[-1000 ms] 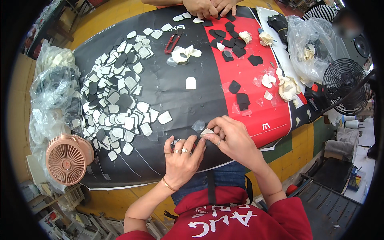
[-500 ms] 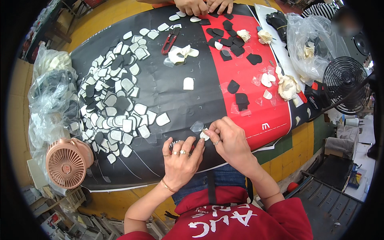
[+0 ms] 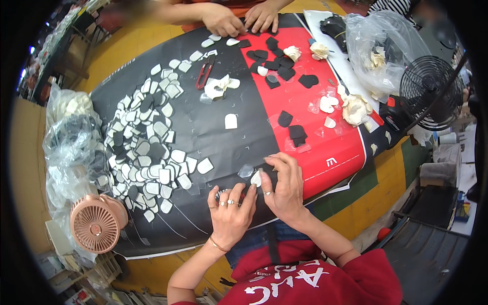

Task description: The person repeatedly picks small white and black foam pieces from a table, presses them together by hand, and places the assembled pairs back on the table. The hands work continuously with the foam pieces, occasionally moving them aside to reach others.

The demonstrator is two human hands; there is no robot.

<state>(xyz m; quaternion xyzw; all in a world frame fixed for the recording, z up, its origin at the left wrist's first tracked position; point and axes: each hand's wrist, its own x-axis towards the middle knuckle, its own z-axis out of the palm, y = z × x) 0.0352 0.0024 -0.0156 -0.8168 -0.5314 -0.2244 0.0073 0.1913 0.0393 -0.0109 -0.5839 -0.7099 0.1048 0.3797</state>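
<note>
A small white patch [image 3: 255,179] lies on the black part of the printed sheet [image 3: 203,134] near its front edge. My left hand [image 3: 230,213] rests on the sheet with bent fingers apart and the index fingertip against the patch's lower left edge. Just right of the patch is my right hand [image 3: 285,190], its thumb by the patch and its fingers spread away from the thumb; nothing shows gripped in it. A clear plastic scrap [image 3: 245,171] lies beside the patch. Farther off sits a single white rounded patch [image 3: 231,121].
Many dark-edged white patches [image 3: 152,132] are heaped at left, near a pink fan [image 3: 96,223] and plastic bags [image 3: 71,142]. Black patches [image 3: 297,134] and crumpled cream scraps [image 3: 356,109] lie right. A red cutter [image 3: 204,73] lies toward a co-worker's hands [image 3: 223,20]. A black fan [image 3: 432,91] stands right.
My right thumb and fingers have gone from a pinch at the white patch to spread apart. My left hand stays close by the patch. The whole view has shifted slightly.
</note>
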